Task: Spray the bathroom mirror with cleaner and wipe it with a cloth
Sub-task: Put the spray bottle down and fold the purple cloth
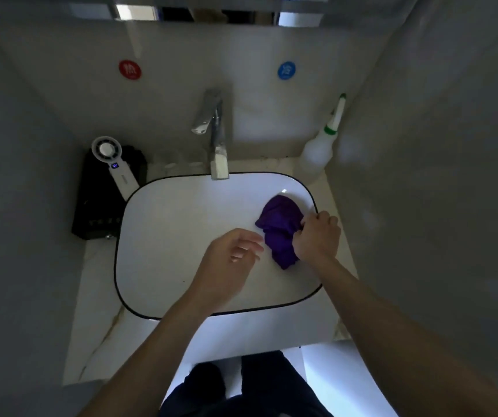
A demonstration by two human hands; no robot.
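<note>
Just right of centre, the fingers (321,217) of the right hand (317,236) are curled tight around the right-hand edge of a bunched purple cloth (280,230), gripping it about midway along. The cloth lies crumpled in the right part of a white sink (175,230), its long axis running roughly from the top of the frame toward the bottom.

Left of the cloth, the left hand (229,260) hovers palm sideways, its fingers (247,245) loose and slightly bent, holding nothing. Their tips are just beside the cloth's left edge — whether they touch it is unclear.

Further out, a white spray bottle (317,158) with a green nozzle stands upright on the table (97,326) in the upper right, at the back corner beside the wall. It lies up-frame from the right hand, which is nearer but already occupied; the free left hand would probably have to cross over the sink to reach it.

Only a thin strip of the mirror (241,10) shows — along the top edge, above a chrome tap (217,139).
</note>
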